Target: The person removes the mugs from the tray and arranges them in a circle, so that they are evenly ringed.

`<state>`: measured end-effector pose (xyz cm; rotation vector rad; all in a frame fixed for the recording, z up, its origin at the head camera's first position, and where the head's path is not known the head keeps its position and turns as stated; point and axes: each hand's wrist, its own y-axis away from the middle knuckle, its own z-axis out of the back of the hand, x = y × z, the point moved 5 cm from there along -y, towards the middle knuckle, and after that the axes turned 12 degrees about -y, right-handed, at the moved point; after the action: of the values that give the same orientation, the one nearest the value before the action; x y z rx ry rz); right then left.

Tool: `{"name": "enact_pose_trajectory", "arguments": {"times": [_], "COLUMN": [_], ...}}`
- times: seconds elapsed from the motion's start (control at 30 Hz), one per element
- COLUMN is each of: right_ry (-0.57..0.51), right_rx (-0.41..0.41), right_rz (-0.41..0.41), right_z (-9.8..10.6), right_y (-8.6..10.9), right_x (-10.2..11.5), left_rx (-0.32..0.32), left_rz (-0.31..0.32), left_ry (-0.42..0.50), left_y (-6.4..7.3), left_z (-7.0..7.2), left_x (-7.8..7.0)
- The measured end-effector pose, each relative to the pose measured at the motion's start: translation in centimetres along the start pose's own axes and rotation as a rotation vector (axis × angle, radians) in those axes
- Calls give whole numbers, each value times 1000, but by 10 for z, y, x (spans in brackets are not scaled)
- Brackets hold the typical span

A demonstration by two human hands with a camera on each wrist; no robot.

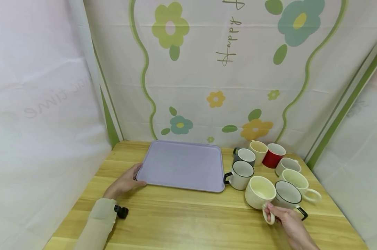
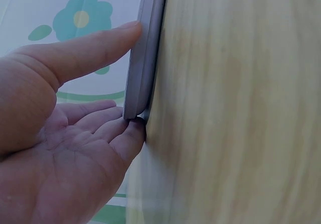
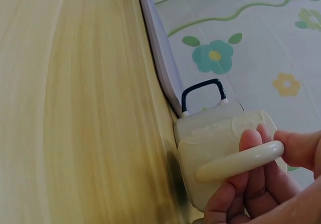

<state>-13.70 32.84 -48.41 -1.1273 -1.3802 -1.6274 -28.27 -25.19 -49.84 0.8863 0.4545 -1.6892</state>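
At its near left corner, a lilac tray (image 1: 182, 165) is touched by my left hand (image 1: 125, 182). In the left wrist view the thumb (image 2: 100, 53) lies along the tray's edge (image 2: 143, 63), and the other fingers reach its corner, fairly straight. My right hand (image 1: 288, 222) holds a cream mug (image 1: 260, 192) by its handle (image 1: 268, 214). The right wrist view shows fingers curled through that handle (image 3: 241, 161), with the thumb against it. The mug is upright with raised decoration on its wall; whether its base touches the table cannot be told.
Beside the tray stand a white mug with a black handle (image 1: 240, 178) and a dark grey mug (image 1: 244, 158). Behind and right are a cream mug (image 1: 258, 151), a red mug (image 1: 272, 159), a whitish mug (image 1: 288, 167), another cream mug (image 1: 296, 180) and a black-rimmed mug (image 1: 286, 198). Printed cloth surrounds the wooden table (image 1: 182, 222).
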Motion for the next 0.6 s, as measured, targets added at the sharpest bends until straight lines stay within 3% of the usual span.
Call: {"name": "enact_pose_trajectory", "arguments": {"times": [0.4, 0.6], "right_ry": [-25, 182], "right_rx": [-34, -21], "right_rz": [-24, 43], "right_z": [1, 2], "right_y": [-10, -11], "right_x": [-7, -1], "left_rx": [10, 5], "left_rz": [8, 2], "left_ry": [17, 11], "left_y": [2, 3], "left_z": [-3, -2], "left_x": [-1, 0]}}
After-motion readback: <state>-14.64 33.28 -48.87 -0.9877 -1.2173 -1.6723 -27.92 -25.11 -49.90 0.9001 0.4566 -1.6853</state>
